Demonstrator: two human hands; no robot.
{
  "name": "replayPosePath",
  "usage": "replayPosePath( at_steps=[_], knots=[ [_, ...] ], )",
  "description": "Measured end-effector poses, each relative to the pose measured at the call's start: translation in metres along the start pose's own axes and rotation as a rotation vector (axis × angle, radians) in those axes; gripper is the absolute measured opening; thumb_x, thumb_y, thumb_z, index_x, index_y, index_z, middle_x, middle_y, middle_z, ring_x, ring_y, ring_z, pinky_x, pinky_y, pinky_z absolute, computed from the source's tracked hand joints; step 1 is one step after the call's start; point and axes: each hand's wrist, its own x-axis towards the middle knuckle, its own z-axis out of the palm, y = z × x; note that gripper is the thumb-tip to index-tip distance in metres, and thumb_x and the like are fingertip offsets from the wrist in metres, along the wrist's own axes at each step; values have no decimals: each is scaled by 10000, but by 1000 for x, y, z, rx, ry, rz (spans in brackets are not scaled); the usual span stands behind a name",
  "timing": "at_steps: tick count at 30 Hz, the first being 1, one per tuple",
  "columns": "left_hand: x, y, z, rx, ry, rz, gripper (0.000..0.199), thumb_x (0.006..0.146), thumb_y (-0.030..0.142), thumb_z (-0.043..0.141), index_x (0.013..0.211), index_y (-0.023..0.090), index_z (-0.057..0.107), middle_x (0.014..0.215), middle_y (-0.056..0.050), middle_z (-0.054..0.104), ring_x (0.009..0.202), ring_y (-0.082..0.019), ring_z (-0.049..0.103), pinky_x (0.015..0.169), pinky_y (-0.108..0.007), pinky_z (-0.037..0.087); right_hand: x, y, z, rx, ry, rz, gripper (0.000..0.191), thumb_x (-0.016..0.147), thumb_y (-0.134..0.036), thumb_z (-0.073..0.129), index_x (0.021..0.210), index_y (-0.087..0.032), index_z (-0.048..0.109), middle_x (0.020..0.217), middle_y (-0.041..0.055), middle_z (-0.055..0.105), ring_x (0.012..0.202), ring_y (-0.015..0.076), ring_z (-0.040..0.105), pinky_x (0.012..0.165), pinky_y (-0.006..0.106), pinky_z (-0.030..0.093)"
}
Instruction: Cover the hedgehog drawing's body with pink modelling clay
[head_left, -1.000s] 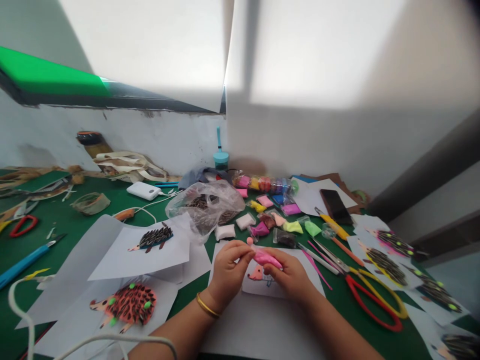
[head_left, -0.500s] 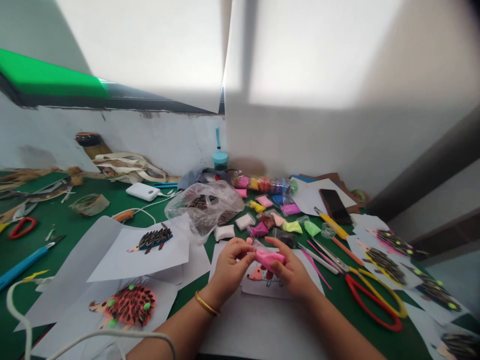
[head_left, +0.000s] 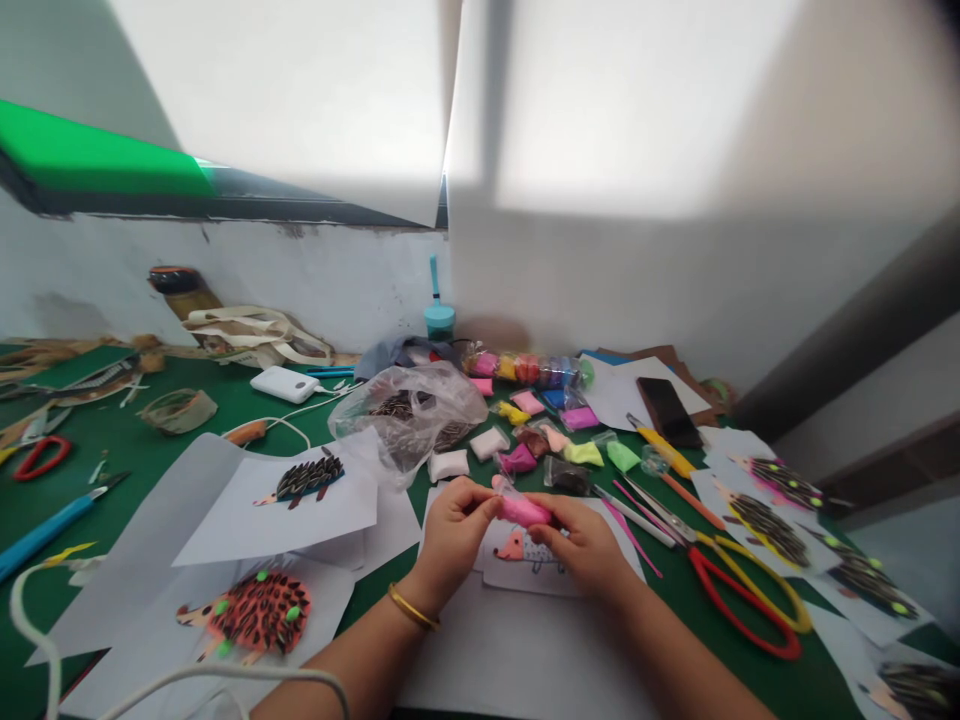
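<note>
Between my two hands is a small clear packet of pink modelling clay [head_left: 523, 511]. My left hand [head_left: 459, 530] pinches its left end with thumb and fingertips, and a gold bangle [head_left: 412, 607] circles that wrist. Closed round the packet's right side is my right hand [head_left: 581, 545]. Just below lies a hedgehog drawing [head_left: 536, 553] on white paper, its face filled with pink clay and its body outlined in blue. My hands hover over it and hide part of the sheet.
Clay packets [head_left: 517, 458] and a plastic bag of sunflower seeds [head_left: 409, 415] lie behind. Scissors [head_left: 750, 590], a phone [head_left: 667, 411] and seed-covered hedgehog pictures [head_left: 769, 530] are at right. At left are another hedgehog picture [head_left: 255, 612], a blue cutter [head_left: 52, 525] and a white cable [head_left: 225, 672].
My fingers have shifted on the pink clay packet, which now sits slightly further left and more enclosed by both hands. More of the hedgehog drawing's body shows beneath.
</note>
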Motion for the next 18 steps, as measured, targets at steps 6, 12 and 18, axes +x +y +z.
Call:
replayPosePath(
  at_steps=[6,12,18],
  knots=[
    [2,6,-4,-19,-88,76,161,819,309,692,931,206,747,878,-40,602,771,-160,584,706,-280,482,1,0,1,191,15,110,376,862,-429,590,1149,-192,641,898,48,700,721,192,654,666,297,526],
    [-2,5,0,13,-64,144,146,811,276,716,943,223,751,965,-66,633,890,-192,616,766,-303,520,1,0,1,252,-20,107,422,845,-510,598,1098,-174,631,985,68,683,839,216,646,720,309,522],
    [-11,7,4,80,-122,174,68,806,207,717,869,219,740,920,-50,652,887,-186,626,820,-316,510,-3,0,11,107,39,50,485,763,-510,696,1111,-180,625,1063,81,670,963,258,618,828,345,491]
  ],
)
